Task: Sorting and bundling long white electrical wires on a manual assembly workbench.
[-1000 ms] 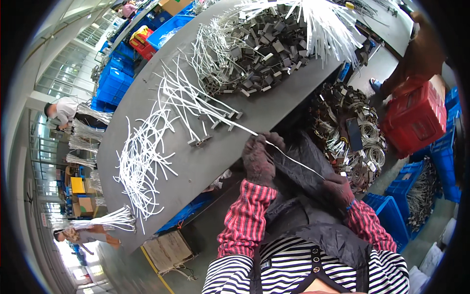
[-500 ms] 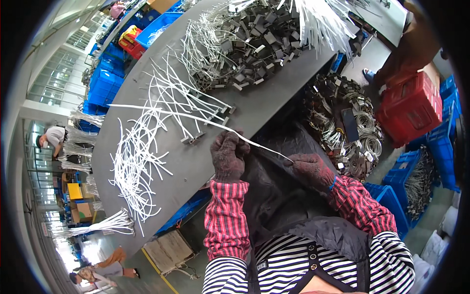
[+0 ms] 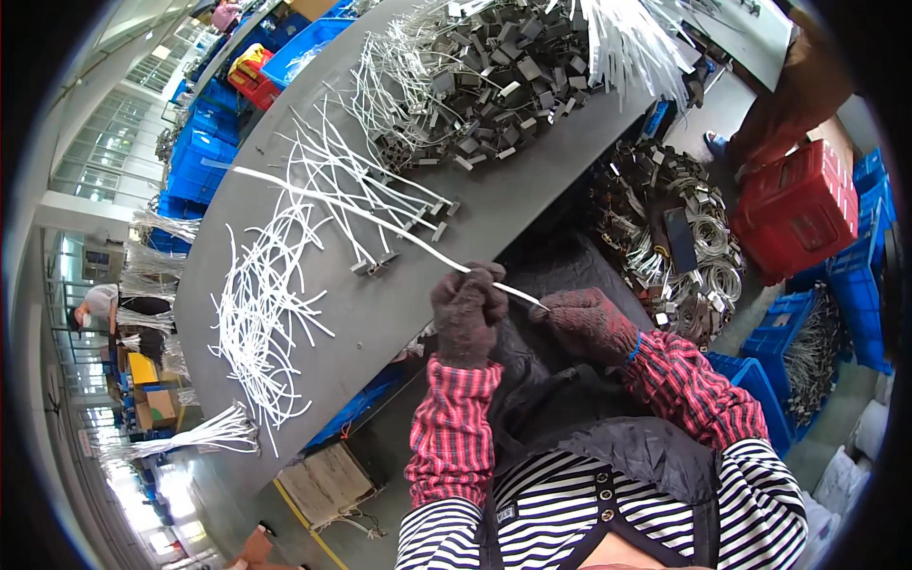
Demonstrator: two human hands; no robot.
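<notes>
A long white tube (image 3: pixel 380 220) runs slantwise over the table's edge into my gloved hands. My left hand (image 3: pixel 467 318), in a dark knit glove, is closed around it near the edge. With pinched fingers my right hand (image 3: pixel 587 323), also gloved, holds its near end, a short way to the right. The part of the tube between the hands is taut and nearly straight. What lies inside my fingers is hidden. Under the tube's far part, several white wires with small metal-ended connectors (image 3: pixel 373 264) lie on the grey table (image 3: pixel 332 380).
Loose white wires (image 3: pixel 261 323) lie on the left of the table. A heap of dark connectors (image 3: pixel 503 85) covers its far part, beside a bundle of white strips (image 3: pixel 632 43). Coiled cables (image 3: pixel 708 252), a red crate (image 3: pixel 798 209) and blue bins (image 3: pixel 760 380) stand at right. People are nearby.
My left hand has moved right and slightly up, closer to my right hand. The thick white tube now reaches my right fingers, where a thinner wire showed before. My right hand shifted slightly left.
</notes>
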